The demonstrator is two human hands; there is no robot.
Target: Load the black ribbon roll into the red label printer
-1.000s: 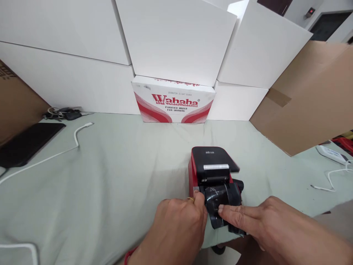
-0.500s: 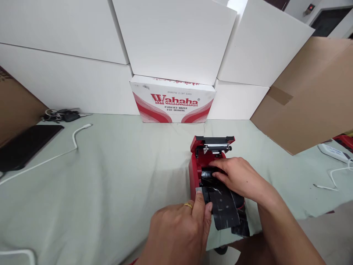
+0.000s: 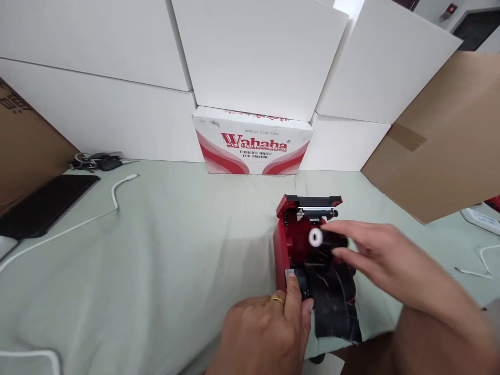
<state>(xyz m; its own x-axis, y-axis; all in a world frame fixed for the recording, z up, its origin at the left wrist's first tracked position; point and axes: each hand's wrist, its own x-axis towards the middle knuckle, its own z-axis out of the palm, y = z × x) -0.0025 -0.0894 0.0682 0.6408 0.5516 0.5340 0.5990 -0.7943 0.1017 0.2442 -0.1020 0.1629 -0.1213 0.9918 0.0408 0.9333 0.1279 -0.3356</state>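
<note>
A red label printer rests on the green cloth, its lid tipped up at the back. Pinched between thumb and fingers of my right hand is a black ribbon roll; the white end of its core faces left. It is held over the printer's inner bay. Loose black ribbon hangs from it across the printer's front. My left hand grips the front left edge, index finger on a grey piece and thumb inside. My right hand is slightly blurred.
A Wahaha water carton stands behind the printer against white boxes. Brown cardboard leans at the right. Keys, a black flat device and a white cable lie on the left. A white power strip is far right.
My right hand has lifted the ribbon roll up out of the printer's bay and tilted it, so its white core end now shows. My left hand stays on the printer's edge.
</note>
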